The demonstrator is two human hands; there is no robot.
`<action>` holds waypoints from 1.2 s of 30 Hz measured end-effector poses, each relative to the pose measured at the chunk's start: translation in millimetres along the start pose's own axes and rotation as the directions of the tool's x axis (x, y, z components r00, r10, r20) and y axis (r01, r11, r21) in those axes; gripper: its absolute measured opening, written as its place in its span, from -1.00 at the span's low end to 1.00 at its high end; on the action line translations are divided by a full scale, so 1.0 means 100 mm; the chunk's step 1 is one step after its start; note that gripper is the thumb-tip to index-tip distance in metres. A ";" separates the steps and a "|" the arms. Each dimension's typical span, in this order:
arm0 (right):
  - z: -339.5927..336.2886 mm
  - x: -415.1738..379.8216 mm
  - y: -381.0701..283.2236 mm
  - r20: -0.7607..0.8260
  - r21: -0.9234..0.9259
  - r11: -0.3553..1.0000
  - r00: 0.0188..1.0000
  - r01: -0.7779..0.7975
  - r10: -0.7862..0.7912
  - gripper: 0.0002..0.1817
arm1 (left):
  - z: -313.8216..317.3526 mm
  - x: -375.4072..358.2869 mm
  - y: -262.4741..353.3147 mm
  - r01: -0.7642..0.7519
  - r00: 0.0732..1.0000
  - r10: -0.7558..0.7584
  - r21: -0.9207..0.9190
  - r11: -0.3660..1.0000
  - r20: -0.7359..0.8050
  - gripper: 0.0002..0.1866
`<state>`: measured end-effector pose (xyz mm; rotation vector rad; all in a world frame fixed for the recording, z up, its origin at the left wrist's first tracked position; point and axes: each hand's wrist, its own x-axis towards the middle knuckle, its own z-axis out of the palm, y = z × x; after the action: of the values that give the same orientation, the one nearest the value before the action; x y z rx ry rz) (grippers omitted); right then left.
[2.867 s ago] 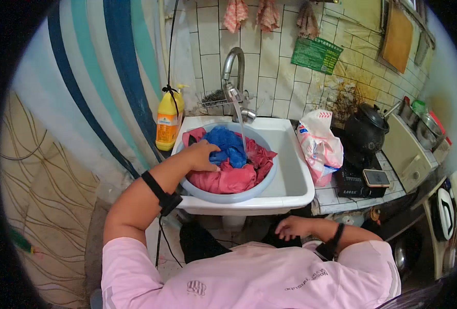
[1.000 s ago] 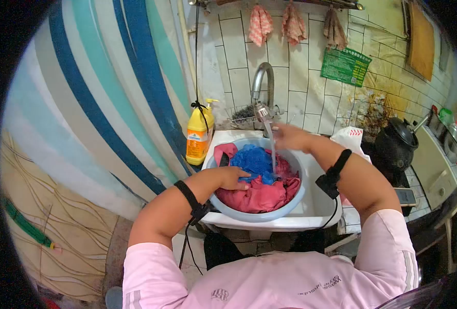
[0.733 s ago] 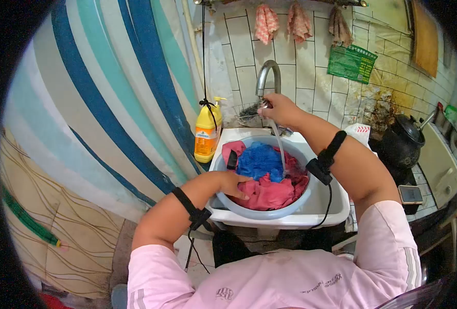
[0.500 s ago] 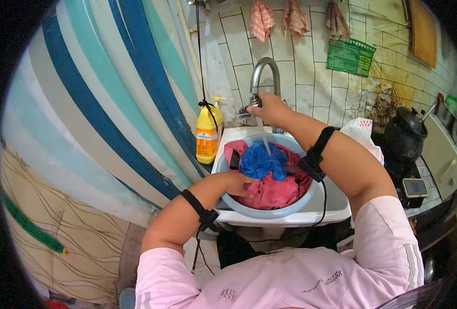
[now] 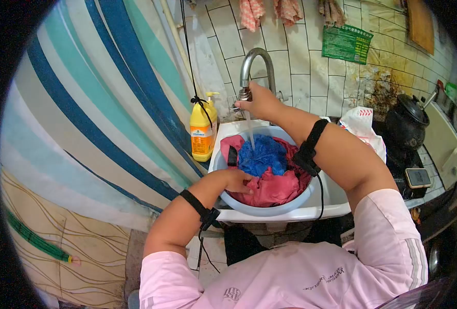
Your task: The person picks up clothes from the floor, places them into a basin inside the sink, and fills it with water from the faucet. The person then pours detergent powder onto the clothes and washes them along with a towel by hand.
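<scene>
A light blue basin (image 5: 267, 211) stands in the white sink (image 5: 336, 208). It holds a blue cloth (image 5: 263, 155) and pinkish-red cloth (image 5: 272, 188). My left hand (image 5: 237, 181) rests on the pinkish-red cloth at the basin's left side, fingers somewhat spread. My right hand (image 5: 262, 101) has its fingers round the end of the curved metal faucet (image 5: 259, 52). Water runs from the faucet onto the blue cloth.
A yellow pump bottle (image 5: 203, 135) stands left of the sink. On the right are a white bag (image 5: 361, 129), a black pot (image 5: 406, 123) and a phone-like device (image 5: 418, 177). A striped curtain (image 5: 100, 113) hangs at the left.
The view has shifted slightly. The faucet end in my right hand and the water stream have moved a little to the left over the blue cloth. My left hand shows more clearly on the cloth.
</scene>
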<state>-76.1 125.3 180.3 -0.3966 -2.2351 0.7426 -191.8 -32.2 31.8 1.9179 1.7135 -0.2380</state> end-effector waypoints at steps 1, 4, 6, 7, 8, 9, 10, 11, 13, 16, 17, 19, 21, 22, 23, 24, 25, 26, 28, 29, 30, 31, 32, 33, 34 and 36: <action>0.00 0.00 -0.01 0.000 0.001 1.000 1.000 0.001 -0.001 -0.50 | -0.02 -0.01 0.03 0.011 1.000 -0.012 0.009 1.000 0.005 -0.33; 0.00 0.00 -0.01 0.005 0.030 0.999 1.000 -0.027 0.026 -0.50 | -0.06 -0.06 0.09 -0.022 1.000 0.022 -0.007 1.000 -0.001 -0.34; 0.01 0.01 0.01 -0.002 0.013 1.000 1.000 -0.018 0.018 -0.51 | -0.06 -0.05 0.09 -0.019 1.000 0.019 -0.002 1.000 0.004 -0.34; 0.02 0.01 0.02 -0.002 0.013 1.000 1.000 -0.019 0.019 -0.51 | -0.06 -0.05 0.10 -0.017 1.000 0.017 0.004 1.000 0.007 -0.35; 0.03 0.02 0.04 -0.015 0.007 1.000 1.000 -0.004 0.004 -0.51 | -0.07 -0.05 0.10 -0.017 1.000 0.017 0.003 1.000 0.007 -0.35; 0.04 0.02 0.05 -0.029 0.001 1.000 1.000 0.011 -0.011 -0.51 | -0.07 -0.05 0.10 -0.018 1.000 0.018 -0.012 1.000 0.012 -0.34; 0.02 0.01 0.02 -0.030 0.001 1.000 0.999 0.012 -0.012 -0.51 | -0.08 -0.05 0.10 -0.018 1.000 0.019 -0.026 0.999 0.017 -0.34; 0.01 -0.01 -0.02 -0.031 0.009 1.000 0.999 0.004 -0.004 -0.51 | -0.07 -0.04 0.09 -0.018 1.000 0.018 -0.025 1.000 0.017 -0.34; 0.01 0.00 -0.04 -0.036 0.019 1.000 0.999 -0.001 0.002 -0.50 | -0.05 -0.01 0.03 0.005 1.000 -0.006 0.056 0.998 0.013 -0.32; 0.05 0.04 -0.02 -0.046 0.010 1.000 0.999 0.007 -0.007 -0.50 | 0.01 0.02 -0.05 -0.022 1.000 0.022 0.017 1.000 -0.002 -0.30; 0.07 0.05 -0.02 -0.049 -0.002 1.000 0.999 0.000 0.000 -0.50 | 0.02 0.02 -0.06 -0.019 1.000 0.019 0.018 1.000 -0.002 -0.30; 0.07 0.06 -0.02 -0.055 -0.014 1.000 0.998 -0.006 0.005 -0.49 | -0.01 -0.01 -0.01 -0.020 1.000 0.020 -0.014 1.000 0.001 -0.30; 0.04 0.07 -0.04 -0.034 -0.029 0.999 0.999 -0.013 0.012 -0.47 | -0.07 -0.08 0.11 -0.003 1.000 0.003 -0.039 0.999 0.011 -0.29; 0.04 0.08 -0.02 -0.033 -0.030 0.999 0.999 -0.013 0.012 -0.47 | -0.10 -0.11 0.16 0.014 1.000 -0.013 -0.065 0.998 0.023 -0.27; 0.05 0.09 0.01 -0.032 -0.019 1.000 0.999 0.006 -0.007 -0.46 | -0.10 -0.10 0.15 0.014 1.000 -0.012 -0.066 0.998 0.022 -0.27; 0.06 0.09 0.03 -0.031 -0.007 1.000 0.999 0.025 -0.026 -0.44 | -0.10 -0.07 0.14 0.027 0.999 -0.024 -0.067 0.997 0.048 -0.26; 0.07 0.09 0.04 -0.030 -0.008 1.000 0.999 0.026 -0.026 -0.44 | -0.10 -0.07 0.13 0.041 0.997 -0.036 -0.069 0.997 0.074 -0.25; 0.07 0.10 0.05 -0.018 0.023 1.000 1.000 0.000 0.001 -0.44 | -0.09 -0.06 0.13 0.040 0.997 -0.035 -0.071 0.997 0.072 -0.25; 0.07 0.10 0.05 0.000 0.051 0.998 1.000 -0.022 0.022 -0.43 | -0.09 -0.06 0.12 0.047 0.996 -0.042 -0.067 0.997 0.078 -0.25; 0.05 0.10 0.04 0.014 0.046 0.998 0.999 -0.039 0.038 -0.43 | -0.08 -0.05 0.12 0.046 0.997 -0.041 -0.071 0.996 0.072 -0.25; 0.03 0.10 0.03 0.029 0.040 0.998 0.998 -0.054 0.053 -0.43 | -0.08 -0.05 0.12 0.049 0.997 -0.045 -0.057 0.997 0.068 -0.24; 0.02 0.09 0.00 0.033 0.036 0.998 0.998 -0.048 0.047 -0.43 | -0.09 -0.07 0.14 0.054 0.997 -0.051 -0.043 0.998 0.063 -0.24; 0.01 0.07 -0.03 0.032 0.010 0.998 0.998 -0.061 0.061 -0.43 | -0.10 -0.09 0.16 0.055 0.997 -0.052 -0.047 0.997 0.056 -0.24; 0.00 0.06 -0.06 0.029 -0.015 0.997 0.997 -0.074 0.075 -0.43 | -0.11 -0.12 0.18 0.059 0.997 -0.057 -0.042 0.997 0.052 -0.24; 0.01 0.08 -0.04 0.031 -0.016 0.997 0.997 -0.070 0.070 -0.43 | -0.13 -0.14 0.20 0.063 0.997 -0.062 -0.036 0.997 0.048 -0.23; 0.04 0.10 0.01 0.041 0.008 0.997 0.996 -0.074 0.073 -0.42 | -0.12 -0.14 0.18 0.060 0.997 -0.059 -0.023 0.998 0.043 -0.23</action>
<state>-85.9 128.9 183.1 -0.4652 -2.2648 0.8059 -179.4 -38.6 53.8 1.8334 1.7396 -0.2770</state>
